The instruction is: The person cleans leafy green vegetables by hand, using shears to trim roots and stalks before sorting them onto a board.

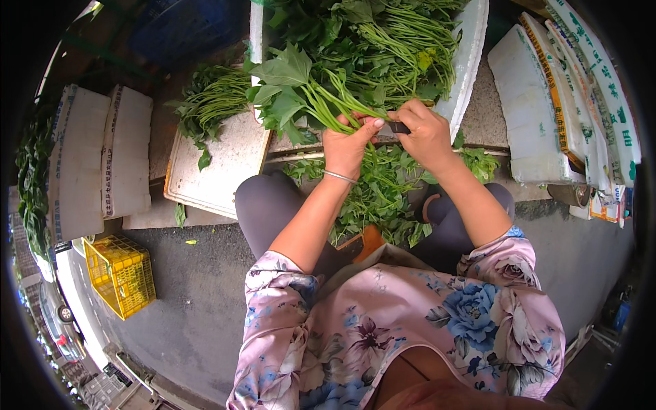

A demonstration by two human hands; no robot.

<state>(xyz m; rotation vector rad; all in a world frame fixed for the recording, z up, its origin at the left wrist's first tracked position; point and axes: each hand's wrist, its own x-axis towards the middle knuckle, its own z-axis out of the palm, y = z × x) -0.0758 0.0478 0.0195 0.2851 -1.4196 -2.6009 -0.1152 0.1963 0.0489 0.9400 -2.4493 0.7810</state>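
Observation:
My left hand is closed around a bunch of leafy green stems, whose leaves point up and to the left. Close against its thumb, my right hand grips a small knife-like tool with a dark end; the rest of the tool is hidden by the fingers. The stem ends meet between both hands. Just beyond lies a white foam box heaped with the same long-stemmed greens. Below my hands, between my knees, loose leaves and stems cover the ground.
Left of the box, a bundle of greens rests on a pale foam lid. Foam boxes stand at the left and more foam boxes at the right. A yellow plastic crate sits on the pavement.

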